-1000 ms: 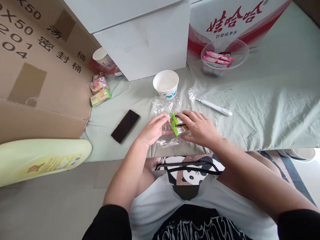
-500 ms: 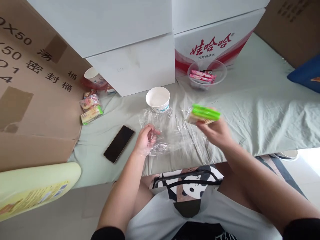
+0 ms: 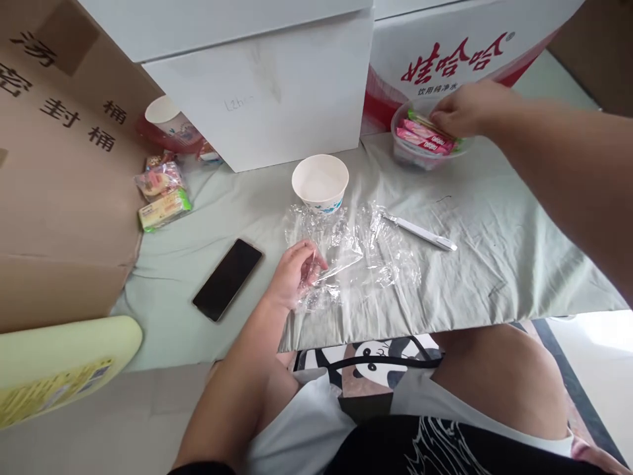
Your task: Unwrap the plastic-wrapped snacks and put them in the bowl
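Observation:
My left hand (image 3: 298, 272) is curled at the left side of a crumpled clear plastic wrapper (image 3: 346, 254), its fingers closed on the film. My right hand (image 3: 465, 111) reaches into a clear plastic bowl (image 3: 420, 158) at the back right. Its fingers are closed at a green-edged snack packet (image 3: 419, 119), mostly hidden by the hand. Pink snack packets (image 3: 426, 137) lie in the same bowl. A white paper bowl (image 3: 320, 179) stands behind the wrapper. To the wrapper's right lies a white utility knife (image 3: 420, 231).
A black phone (image 3: 227, 278) lies left of my left hand. Several snack packets (image 3: 163, 191) and a paper cup (image 3: 171, 119) sit by the cardboard box (image 3: 59, 191). White boxes (image 3: 297, 99) stand behind. A yellow container (image 3: 69, 356) is at the near left.
My right hand has carried the green-edged packet from above the wrapper rightward and back into the clear bowl, uncovering the knife. My left hand stays at the wrapper. The view has shifted.

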Demonstrator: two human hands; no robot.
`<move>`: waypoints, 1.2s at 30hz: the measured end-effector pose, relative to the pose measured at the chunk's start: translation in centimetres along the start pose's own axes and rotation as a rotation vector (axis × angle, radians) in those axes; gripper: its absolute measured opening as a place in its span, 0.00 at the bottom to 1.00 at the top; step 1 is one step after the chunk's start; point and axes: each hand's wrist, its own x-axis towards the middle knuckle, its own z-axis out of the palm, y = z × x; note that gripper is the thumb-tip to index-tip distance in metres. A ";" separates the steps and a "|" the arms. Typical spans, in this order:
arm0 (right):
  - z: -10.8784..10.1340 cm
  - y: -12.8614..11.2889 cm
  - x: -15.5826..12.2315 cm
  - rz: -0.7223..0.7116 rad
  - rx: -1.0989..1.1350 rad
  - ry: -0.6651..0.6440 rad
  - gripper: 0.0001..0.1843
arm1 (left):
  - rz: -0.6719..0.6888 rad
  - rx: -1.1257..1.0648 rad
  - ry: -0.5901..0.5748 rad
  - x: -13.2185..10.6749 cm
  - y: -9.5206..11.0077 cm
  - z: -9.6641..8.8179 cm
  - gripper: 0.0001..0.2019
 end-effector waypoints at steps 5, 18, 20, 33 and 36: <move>-2.4 -7.6 -2.2 0.504 -0.322 0.034 0.17 | 0.013 -0.019 -0.042 0.0 0.4 -0.1 0.14; 9.1 -25.3 -21.6 -0.170 0.194 -0.146 0.33 | -0.052 -0.168 -0.270 -3.3 1.2 -1.4 0.15; 10.2 -25.1 -21.7 -0.146 0.092 -0.149 0.35 | -0.095 -0.219 -0.254 -3.3 0.9 -1.5 0.15; 9.7 -25.6 -22.4 -0.323 0.059 0.185 0.06 | -0.071 -0.405 0.037 -2.2 2.0 -2.2 0.10; 9.1 -26.1 -23.0 -0.337 0.108 0.177 0.08 | -0.066 -0.306 0.123 -1.4 2.6 -2.4 0.11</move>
